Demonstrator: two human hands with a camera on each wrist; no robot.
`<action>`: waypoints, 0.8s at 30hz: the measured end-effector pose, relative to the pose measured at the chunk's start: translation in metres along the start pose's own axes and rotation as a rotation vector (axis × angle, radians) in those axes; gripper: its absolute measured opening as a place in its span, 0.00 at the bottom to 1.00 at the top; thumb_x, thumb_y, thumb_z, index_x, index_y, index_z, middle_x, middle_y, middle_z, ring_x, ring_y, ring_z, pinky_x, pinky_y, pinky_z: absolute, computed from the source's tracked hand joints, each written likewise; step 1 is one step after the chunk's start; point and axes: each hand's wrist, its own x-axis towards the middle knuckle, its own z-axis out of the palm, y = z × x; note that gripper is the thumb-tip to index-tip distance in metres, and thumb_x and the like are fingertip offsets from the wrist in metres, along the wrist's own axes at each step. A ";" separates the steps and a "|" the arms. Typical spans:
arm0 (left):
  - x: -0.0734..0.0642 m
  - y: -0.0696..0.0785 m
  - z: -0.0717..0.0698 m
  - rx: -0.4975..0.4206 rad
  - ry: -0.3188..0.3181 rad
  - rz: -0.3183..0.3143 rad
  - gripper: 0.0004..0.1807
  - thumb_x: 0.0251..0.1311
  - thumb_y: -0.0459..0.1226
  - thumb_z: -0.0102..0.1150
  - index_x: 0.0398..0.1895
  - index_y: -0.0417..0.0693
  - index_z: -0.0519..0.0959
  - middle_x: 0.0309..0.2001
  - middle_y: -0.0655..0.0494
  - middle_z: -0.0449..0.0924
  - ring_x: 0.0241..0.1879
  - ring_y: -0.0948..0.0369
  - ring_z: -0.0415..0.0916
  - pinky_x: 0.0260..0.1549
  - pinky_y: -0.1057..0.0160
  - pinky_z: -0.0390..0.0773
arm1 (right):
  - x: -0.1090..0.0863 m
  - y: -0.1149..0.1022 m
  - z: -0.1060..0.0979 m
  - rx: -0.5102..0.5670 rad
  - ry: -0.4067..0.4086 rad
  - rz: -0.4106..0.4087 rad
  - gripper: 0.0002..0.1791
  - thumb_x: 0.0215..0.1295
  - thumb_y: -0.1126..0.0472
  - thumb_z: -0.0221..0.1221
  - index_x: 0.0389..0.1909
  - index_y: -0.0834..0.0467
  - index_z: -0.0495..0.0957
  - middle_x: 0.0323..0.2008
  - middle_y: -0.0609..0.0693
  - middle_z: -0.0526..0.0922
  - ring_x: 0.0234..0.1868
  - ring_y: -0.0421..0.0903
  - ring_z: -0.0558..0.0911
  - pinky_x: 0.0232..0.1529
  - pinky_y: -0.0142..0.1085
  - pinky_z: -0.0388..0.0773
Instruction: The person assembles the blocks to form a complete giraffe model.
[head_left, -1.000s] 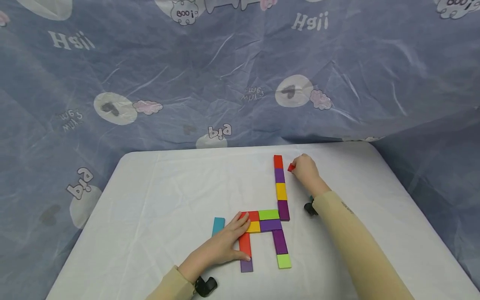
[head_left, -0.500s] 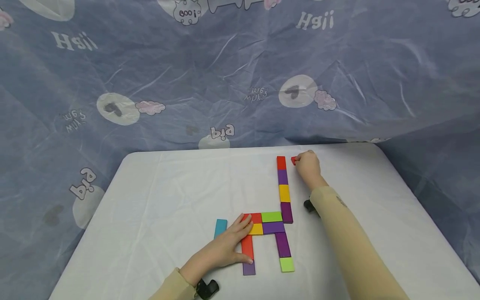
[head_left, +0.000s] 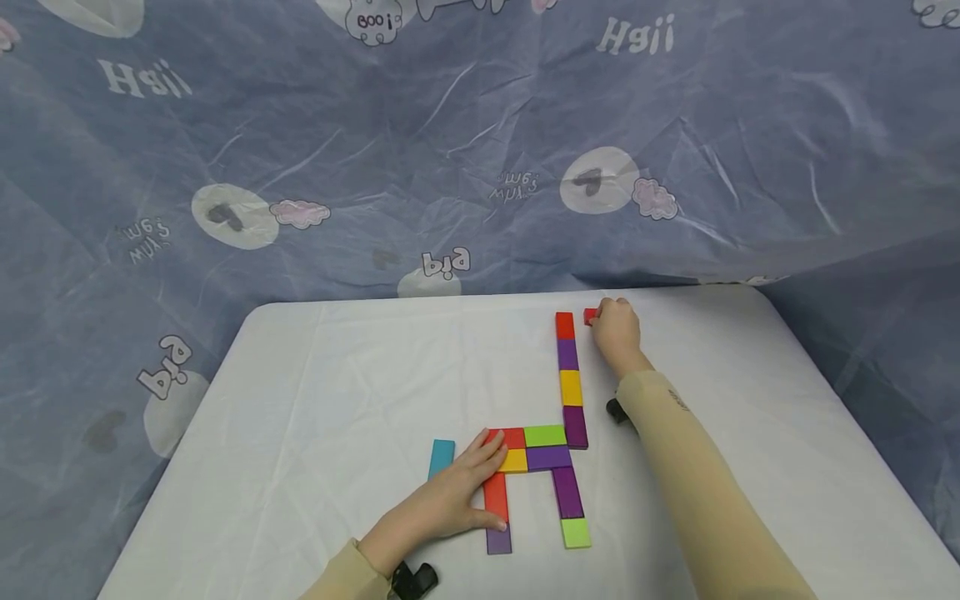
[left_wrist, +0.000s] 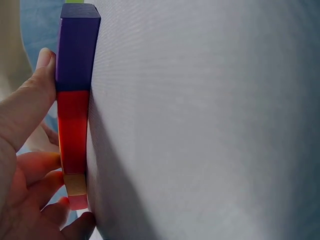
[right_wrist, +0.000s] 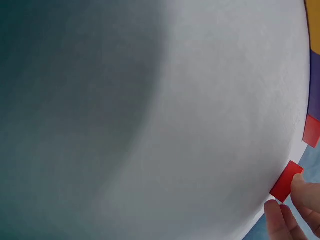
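Note:
My right hand (head_left: 618,336) pinches a small red block (right_wrist: 286,181) near the table's far edge, just right of the red block (head_left: 565,326) that tops an upright column. Below that top block the column runs purple (head_left: 567,355), yellow (head_left: 571,388) and dark purple (head_left: 575,427). My left hand (head_left: 453,493) lies with fingers spread over the left part of the joined blocks, its thumb by a red block (left_wrist: 73,132) and a purple block (left_wrist: 77,50). Beneath its fingertips, the red and yellow blocks are partly covered.
A teal block (head_left: 442,458) lies left of my left hand, partly hidden by it. The green block (head_left: 544,436) and a purple block (head_left: 548,457) link to a right leg ending in green (head_left: 576,533). A patterned blue sheet (head_left: 450,150) hangs behind the white table (head_left: 360,375).
My right hand has moved slightly away, toward the far edge, with the red block and turned it straighter. My left hand stays on the blocks; the head view has shifted a little.

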 end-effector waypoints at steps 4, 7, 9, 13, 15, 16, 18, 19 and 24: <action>0.000 0.000 0.001 -0.001 0.002 -0.004 0.54 0.50 0.55 0.71 0.77 0.49 0.55 0.80 0.61 0.45 0.80 0.56 0.36 0.70 0.54 0.65 | 0.001 -0.001 0.002 0.103 -0.002 0.014 0.06 0.67 0.68 0.56 0.35 0.69 0.79 0.38 0.64 0.74 0.42 0.59 0.75 0.48 0.48 0.79; 0.000 0.000 0.001 0.009 0.004 -0.003 0.54 0.50 0.55 0.71 0.77 0.50 0.55 0.80 0.61 0.45 0.80 0.56 0.36 0.70 0.54 0.65 | 0.003 -0.001 0.003 0.190 -0.035 0.039 0.10 0.68 0.67 0.55 0.43 0.68 0.81 0.42 0.65 0.75 0.47 0.59 0.74 0.53 0.48 0.78; 0.000 0.000 0.001 0.012 0.005 0.000 0.54 0.51 0.55 0.71 0.77 0.49 0.55 0.80 0.61 0.45 0.80 0.56 0.36 0.70 0.53 0.64 | 0.005 -0.001 0.005 0.239 -0.066 0.068 0.15 0.68 0.67 0.53 0.50 0.68 0.81 0.47 0.66 0.75 0.50 0.59 0.73 0.56 0.48 0.78; 0.000 -0.001 0.000 0.006 0.008 0.005 0.54 0.51 0.55 0.71 0.77 0.49 0.55 0.80 0.60 0.45 0.80 0.55 0.36 0.70 0.53 0.64 | 0.006 -0.001 0.008 0.274 -0.079 0.085 0.17 0.69 0.66 0.53 0.55 0.67 0.79 0.49 0.66 0.75 0.52 0.59 0.72 0.58 0.49 0.76; 0.000 -0.001 0.001 0.007 0.006 0.005 0.54 0.51 0.55 0.71 0.77 0.49 0.55 0.80 0.61 0.45 0.80 0.56 0.36 0.70 0.53 0.64 | 0.006 -0.001 0.009 0.273 -0.064 0.082 0.14 0.69 0.66 0.54 0.50 0.67 0.81 0.46 0.65 0.76 0.50 0.58 0.72 0.56 0.49 0.76; 0.000 -0.001 0.001 0.008 0.004 0.005 0.54 0.51 0.55 0.71 0.77 0.49 0.55 0.80 0.61 0.45 0.80 0.56 0.36 0.70 0.53 0.64 | 0.006 -0.001 0.010 0.270 -0.056 0.079 0.12 0.69 0.65 0.55 0.47 0.67 0.81 0.44 0.64 0.76 0.48 0.58 0.72 0.54 0.48 0.76; 0.000 -0.001 0.001 0.009 0.002 0.003 0.54 0.51 0.56 0.70 0.77 0.49 0.55 0.80 0.61 0.45 0.80 0.56 0.36 0.71 0.53 0.64 | 0.006 -0.002 0.012 0.268 -0.041 0.083 0.07 0.68 0.65 0.57 0.41 0.66 0.79 0.41 0.63 0.76 0.46 0.57 0.72 0.52 0.47 0.77; 0.000 -0.001 0.001 0.008 0.002 0.002 0.54 0.51 0.56 0.70 0.77 0.50 0.55 0.80 0.62 0.45 0.80 0.56 0.36 0.71 0.53 0.64 | 0.006 -0.002 0.012 0.266 -0.035 0.084 0.06 0.68 0.65 0.58 0.39 0.66 0.79 0.40 0.62 0.75 0.46 0.56 0.72 0.51 0.47 0.77; 0.000 0.000 0.000 0.004 0.000 -0.004 0.54 0.51 0.56 0.71 0.77 0.50 0.55 0.80 0.62 0.45 0.80 0.56 0.36 0.71 0.53 0.64 | 0.009 -0.002 0.014 0.255 -0.023 0.096 0.05 0.68 0.66 0.58 0.37 0.65 0.78 0.39 0.62 0.74 0.44 0.56 0.72 0.50 0.46 0.76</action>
